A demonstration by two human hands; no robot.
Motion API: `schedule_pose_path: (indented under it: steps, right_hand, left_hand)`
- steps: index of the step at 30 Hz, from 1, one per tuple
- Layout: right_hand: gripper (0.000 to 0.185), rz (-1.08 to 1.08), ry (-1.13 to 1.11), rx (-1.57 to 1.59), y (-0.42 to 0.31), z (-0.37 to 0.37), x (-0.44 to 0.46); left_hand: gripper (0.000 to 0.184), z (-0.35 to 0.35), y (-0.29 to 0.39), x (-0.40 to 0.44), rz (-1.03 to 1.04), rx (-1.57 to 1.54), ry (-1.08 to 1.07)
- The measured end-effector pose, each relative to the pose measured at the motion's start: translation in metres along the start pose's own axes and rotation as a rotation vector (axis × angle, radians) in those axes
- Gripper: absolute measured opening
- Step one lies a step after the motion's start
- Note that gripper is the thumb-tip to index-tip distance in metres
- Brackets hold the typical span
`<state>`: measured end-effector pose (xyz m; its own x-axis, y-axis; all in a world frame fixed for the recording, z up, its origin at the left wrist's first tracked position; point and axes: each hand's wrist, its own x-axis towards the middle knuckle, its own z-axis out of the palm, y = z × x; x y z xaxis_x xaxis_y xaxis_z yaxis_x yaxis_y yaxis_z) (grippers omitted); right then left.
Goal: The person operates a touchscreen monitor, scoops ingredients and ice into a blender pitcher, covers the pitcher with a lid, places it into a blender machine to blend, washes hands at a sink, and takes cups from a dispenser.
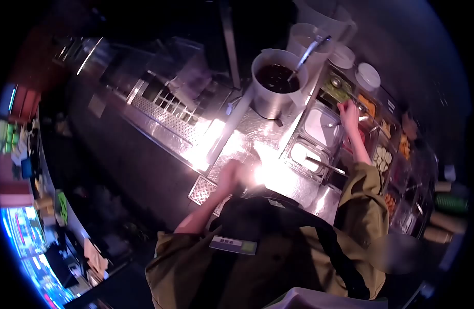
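Note:
My right hand (348, 113) reaches over the row of topping bins, its fingers closed. What they hold is too small to make out. Just beyond the fingertips, a bin of green food (336, 92) has a metal spoon (336, 82) in it. Close to that hand are a bin of orange food (368, 105) and a white-filled metal pan (319, 126). My left hand (236, 175) is low over the steel counter (244, 126), in front of my body. Glare and blur hide its fingers and anything in them.
A tall container of dark liquid (278, 77) with a ladle (311, 54) stands at the back, pale jugs behind it. White round lids (368, 76) lie beyond the bins. A second white-filled pan (306, 154) has a utensil across it. Left is a steel grated unit (167, 110).

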<state>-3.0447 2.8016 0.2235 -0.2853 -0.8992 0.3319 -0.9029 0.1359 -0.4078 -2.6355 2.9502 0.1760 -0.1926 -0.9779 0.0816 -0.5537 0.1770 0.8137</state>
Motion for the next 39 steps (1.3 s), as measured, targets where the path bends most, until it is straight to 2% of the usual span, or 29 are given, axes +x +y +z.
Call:
schedule_pose_path:
  steps: [1,3,5,6,7,9,10,11,12,13,15,16,17,19,21,22,25,26,27,28,29,31,32,33,34,37,39]
  right_hand:
    - [0.022,-0.024,-0.009,0.016,-0.008,-0.001,-0.004]
    - [0.023,-0.017,-0.069,0.115,-0.022,-0.005,-0.017]
    - [0.024,0.042,-0.08,0.235,-0.039,-0.017,-0.038]
    - [0.027,0.0,-0.014,0.334,-0.043,-0.018,-0.054]
    - [0.032,0.065,-0.005,0.406,-0.048,-0.023,-0.072]
    - [0.034,0.087,0.094,0.347,-0.075,-0.037,-0.115]
    - [0.034,0.136,0.09,0.278,-0.075,-0.037,-0.14]
    - [0.032,0.317,0.079,0.526,-0.086,-0.041,-0.166]
    - [0.028,0.239,0.151,0.338,-0.087,-0.04,-0.189]
    - [0.028,0.182,0.196,0.479,-0.085,-0.048,-0.209]
    - [0.028,0.153,0.135,0.409,-0.073,-0.069,-0.245]
    - [0.029,0.243,0.169,0.413,-0.064,-0.084,-0.265]
    - [0.029,0.318,0.194,0.427,-0.06,-0.097,-0.279]
    - [0.032,0.518,0.193,0.464,-0.041,-0.12,-0.304]
    - [0.032,0.532,0.308,0.482,-0.005,-0.127,-0.335]
    - [0.028,0.615,0.234,0.511,0.011,-0.131,-0.351]
    - [0.025,0.607,0.295,0.501,0.024,-0.148,-0.374]
    - [0.023,0.61,0.278,0.521,0.033,-0.148,-0.382]
    - [0.023,0.613,0.245,0.543,0.04,-0.146,-0.392]
    - [0.019,0.628,0.204,0.531,0.046,-0.145,-0.398]
    - [0.017,0.613,0.209,0.574,0.05,-0.142,-0.399]
    - [0.014,0.573,0.119,0.591,0.051,-0.14,-0.395]
    - [0.013,0.541,0.107,0.637,0.05,-0.133,-0.392]
    - [0.013,0.521,0.072,0.67,0.044,-0.125,-0.387]
    - [0.014,0.411,0.074,0.663,0.034,-0.116,-0.381]
    - [0.016,0.327,-0.007,0.709,-0.01,-0.083,-0.364]
    - [0.016,0.234,-0.097,0.744,-0.056,-0.058,-0.349]
  left_hand:
    - [0.016,-0.004,-0.028,-0.009,-0.067,-0.086,0.105]
    - [0.016,-0.036,-0.035,-0.006,-0.253,0.06,0.218]
    - [0.017,-0.067,-0.033,0.008,-0.222,-0.078,0.439]
    - [0.02,-0.08,-0.031,0.022,-0.239,-0.057,0.495]
    - [0.024,-0.089,-0.031,0.041,-0.248,-0.041,0.537]
    - [0.035,-0.103,-0.04,0.096,-0.05,0.133,0.708]
    - [0.045,-0.11,-0.046,0.127,-0.024,0.178,0.732]
    - [0.047,-0.112,-0.068,0.164,-0.059,0.186,0.836]
    - [0.051,-0.12,-0.117,0.199,-0.202,0.264,0.685]
    - [0.042,-0.118,-0.125,0.216,-0.179,-0.031,0.73]
    - [0.024,-0.115,-0.137,0.245,-0.087,-0.647,0.859]
    - [0.013,-0.121,-0.131,0.24,0.029,0.035,1.114]
    - [0.009,-0.136,-0.102,0.227,-0.316,0.343,1.074]
    - [0.009,-0.146,-0.117,0.212,0.078,-0.084,1.068]
    - [0.015,-0.147,-0.099,0.19,0.069,-0.187,0.971]
    - [0.019,-0.142,-0.081,0.173,0.042,-0.208,0.955]
    - [0.011,-0.148,-0.113,0.17,0.041,-0.18,1.057]
    - [0.014,-0.141,-0.082,0.151,-0.032,-0.232,1.057]
    - [0.013,-0.14,-0.063,0.136,-0.078,-0.088,1.045]
    - [0.013,-0.14,-0.063,0.127,-0.05,-0.178,1.053]
    - [0.011,-0.142,-0.053,0.115,-0.05,-0.08,1.04]
    - [0.007,-0.143,-0.034,0.092,-0.002,-0.182,1.045]
    - [0.007,-0.145,-0.02,0.081,-0.108,-0.368,1.005]
    - [0.006,-0.147,-0.016,0.07,-0.064,-0.435,1.047]
    - [0.006,-0.151,-0.002,0.057,-0.045,-0.436,1.039]
    - [0.009,-0.171,0.007,0.027,-0.006,-0.478,1.094]
    - [0.012,-0.192,0.006,0.006,-0.077,-0.495,1.078]
